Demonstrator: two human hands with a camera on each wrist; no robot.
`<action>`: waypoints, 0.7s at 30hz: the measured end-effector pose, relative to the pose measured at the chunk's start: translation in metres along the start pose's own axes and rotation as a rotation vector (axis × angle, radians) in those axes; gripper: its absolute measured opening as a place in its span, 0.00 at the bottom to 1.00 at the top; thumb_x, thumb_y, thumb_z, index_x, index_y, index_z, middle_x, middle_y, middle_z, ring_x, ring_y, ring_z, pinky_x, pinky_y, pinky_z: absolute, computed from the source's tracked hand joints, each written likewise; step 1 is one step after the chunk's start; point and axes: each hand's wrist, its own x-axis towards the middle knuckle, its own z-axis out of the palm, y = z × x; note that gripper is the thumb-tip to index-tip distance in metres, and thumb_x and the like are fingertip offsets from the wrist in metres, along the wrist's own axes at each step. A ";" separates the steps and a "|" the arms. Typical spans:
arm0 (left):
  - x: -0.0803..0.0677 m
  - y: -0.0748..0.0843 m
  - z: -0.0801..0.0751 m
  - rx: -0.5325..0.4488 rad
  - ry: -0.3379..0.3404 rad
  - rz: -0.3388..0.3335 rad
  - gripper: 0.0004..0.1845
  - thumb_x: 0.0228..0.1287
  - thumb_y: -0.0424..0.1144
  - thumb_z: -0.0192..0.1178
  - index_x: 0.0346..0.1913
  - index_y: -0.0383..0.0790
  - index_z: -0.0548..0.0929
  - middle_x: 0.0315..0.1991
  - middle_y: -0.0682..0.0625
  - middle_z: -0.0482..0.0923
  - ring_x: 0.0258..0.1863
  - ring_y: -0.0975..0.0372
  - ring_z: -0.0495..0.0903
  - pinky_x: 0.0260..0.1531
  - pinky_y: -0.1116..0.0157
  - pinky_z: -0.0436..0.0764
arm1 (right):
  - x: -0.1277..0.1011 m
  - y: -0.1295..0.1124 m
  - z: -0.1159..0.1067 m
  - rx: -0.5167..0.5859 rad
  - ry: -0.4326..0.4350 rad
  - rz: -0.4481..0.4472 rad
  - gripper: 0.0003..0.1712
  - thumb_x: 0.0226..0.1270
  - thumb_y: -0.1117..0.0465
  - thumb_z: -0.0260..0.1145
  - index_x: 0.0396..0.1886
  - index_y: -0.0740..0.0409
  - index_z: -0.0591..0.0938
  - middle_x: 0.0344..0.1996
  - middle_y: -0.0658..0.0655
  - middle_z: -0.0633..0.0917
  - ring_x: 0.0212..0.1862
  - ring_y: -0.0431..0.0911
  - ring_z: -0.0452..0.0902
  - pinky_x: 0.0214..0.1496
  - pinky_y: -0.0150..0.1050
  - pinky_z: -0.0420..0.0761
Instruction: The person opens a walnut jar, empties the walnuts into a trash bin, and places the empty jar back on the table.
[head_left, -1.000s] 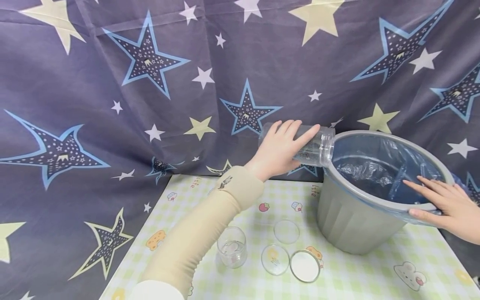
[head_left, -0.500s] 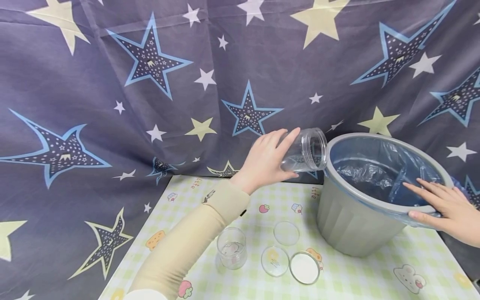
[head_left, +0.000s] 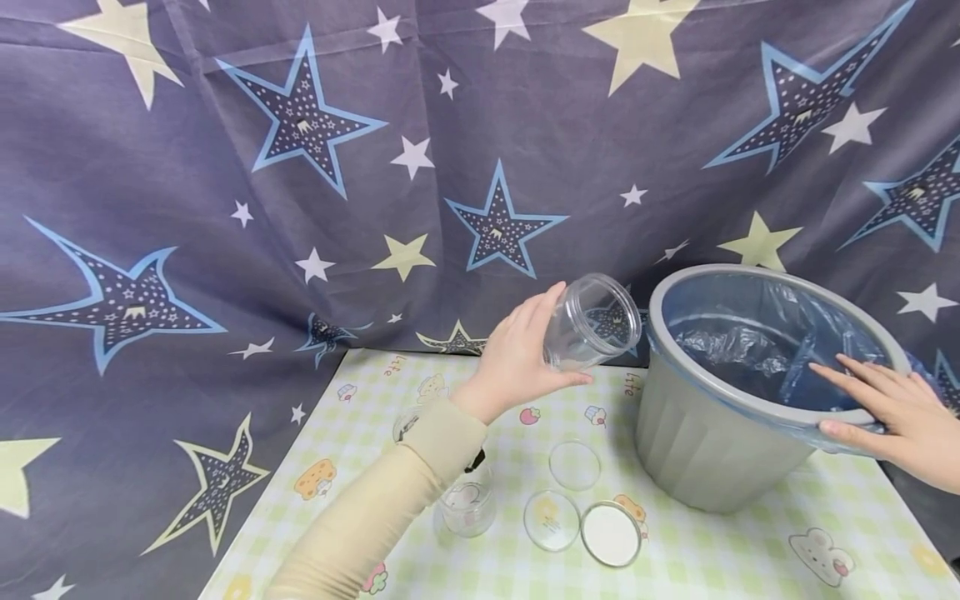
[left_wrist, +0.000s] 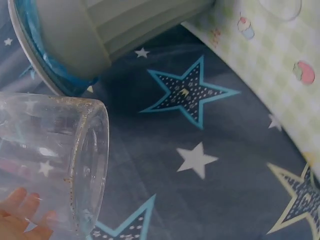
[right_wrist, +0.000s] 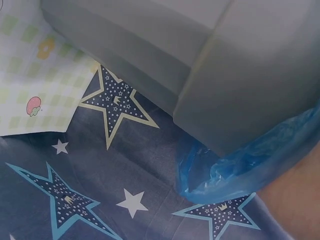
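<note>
My left hand [head_left: 517,354] grips a clear jar [head_left: 592,321] just left of the bin, its open mouth tilted up and to the right. Brownish specks line the base edge of the jar [left_wrist: 45,150] in the left wrist view, where fingertips [left_wrist: 30,207] show through its wall. My right hand [head_left: 900,417] rests on the near right rim of the grey bin [head_left: 712,450], fingers straight over the opening and thumb on the liner's edge. A blue plastic bag [head_left: 750,346] lines the bin and folds over its rim.
A clear cup [head_left: 468,508] stands on the checked tablecloth, partly behind my left sleeve. Near it lie a clear ring [head_left: 574,465], a clear disc [head_left: 551,521] and a white, metal-rimmed lid [head_left: 611,534]. A starry curtain [head_left: 360,208] hangs behind the table.
The jar has moved left and down from the bin's rim, and its mouth has turned from sideways to tilted upward. My right hand has stayed on the rim.
</note>
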 end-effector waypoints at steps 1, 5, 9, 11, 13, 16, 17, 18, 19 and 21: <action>-0.002 0.000 0.001 -0.014 0.000 -0.012 0.60 0.36 0.60 0.75 0.71 0.42 0.54 0.60 0.44 0.71 0.57 0.54 0.74 0.56 0.57 0.76 | 0.000 0.000 0.000 0.001 0.003 -0.001 0.47 0.67 0.46 0.59 0.76 0.56 0.46 0.68 0.80 0.49 0.67 0.78 0.37 0.63 0.71 0.20; -0.010 -0.004 0.008 -0.061 0.024 -0.052 0.56 0.38 0.57 0.75 0.70 0.41 0.57 0.57 0.44 0.73 0.55 0.54 0.75 0.54 0.58 0.77 | 0.000 0.002 0.002 0.004 0.013 -0.003 0.48 0.66 0.46 0.59 0.76 0.56 0.45 0.68 0.80 0.48 0.68 0.77 0.36 0.63 0.70 0.19; -0.017 -0.010 0.014 -0.133 0.031 -0.125 0.54 0.38 0.54 0.76 0.69 0.42 0.59 0.58 0.45 0.73 0.57 0.54 0.74 0.54 0.56 0.77 | 0.000 0.003 0.003 0.001 0.026 0.000 0.48 0.66 0.46 0.60 0.76 0.56 0.46 0.68 0.79 0.48 0.68 0.77 0.36 0.64 0.70 0.20; -0.021 -0.013 0.018 -0.168 0.020 -0.179 0.54 0.38 0.53 0.75 0.69 0.44 0.58 0.59 0.44 0.72 0.58 0.54 0.73 0.54 0.54 0.77 | 0.000 0.003 0.004 0.001 0.035 -0.001 0.48 0.66 0.46 0.60 0.76 0.56 0.46 0.68 0.79 0.48 0.68 0.77 0.36 0.64 0.71 0.20; -0.026 -0.017 0.022 -0.199 0.010 -0.224 0.54 0.39 0.53 0.75 0.70 0.46 0.57 0.60 0.44 0.71 0.58 0.54 0.73 0.55 0.53 0.76 | 0.000 0.002 0.004 0.002 0.039 -0.002 0.48 0.65 0.46 0.60 0.76 0.56 0.47 0.68 0.80 0.48 0.67 0.78 0.36 0.64 0.71 0.21; -0.032 -0.022 0.027 -0.229 0.000 -0.269 0.54 0.39 0.53 0.75 0.70 0.46 0.56 0.61 0.43 0.71 0.59 0.52 0.73 0.57 0.52 0.75 | 0.000 0.002 0.005 0.006 0.045 -0.002 0.48 0.65 0.46 0.60 0.75 0.56 0.47 0.68 0.80 0.49 0.67 0.78 0.36 0.64 0.71 0.21; -0.033 -0.025 0.029 -0.237 0.000 -0.282 0.54 0.40 0.53 0.74 0.70 0.46 0.56 0.61 0.43 0.70 0.59 0.52 0.73 0.57 0.52 0.75 | 0.000 0.002 0.005 0.005 0.047 0.000 0.48 0.65 0.46 0.61 0.75 0.56 0.47 0.68 0.80 0.49 0.67 0.78 0.37 0.64 0.71 0.21; -0.035 -0.027 0.032 -0.245 0.001 -0.294 0.54 0.40 0.52 0.74 0.71 0.46 0.56 0.62 0.43 0.70 0.60 0.52 0.72 0.58 0.52 0.74 | 0.000 0.002 0.006 0.003 0.050 0.002 0.48 0.65 0.46 0.61 0.75 0.57 0.47 0.68 0.80 0.49 0.67 0.78 0.37 0.64 0.71 0.21; -0.036 -0.030 0.033 -0.253 0.003 -0.306 0.54 0.40 0.52 0.74 0.71 0.45 0.56 0.62 0.43 0.69 0.60 0.52 0.72 0.58 0.52 0.74 | 0.000 0.001 0.006 0.003 0.052 0.003 0.48 0.65 0.46 0.61 0.75 0.57 0.48 0.68 0.80 0.49 0.67 0.78 0.37 0.64 0.71 0.22; -0.038 -0.036 0.038 -0.269 0.011 -0.340 0.54 0.41 0.51 0.74 0.71 0.45 0.55 0.63 0.43 0.68 0.61 0.52 0.71 0.59 0.52 0.73 | 0.000 0.001 0.006 0.006 0.056 0.003 0.48 0.65 0.46 0.61 0.75 0.57 0.48 0.68 0.80 0.49 0.68 0.77 0.36 0.64 0.71 0.22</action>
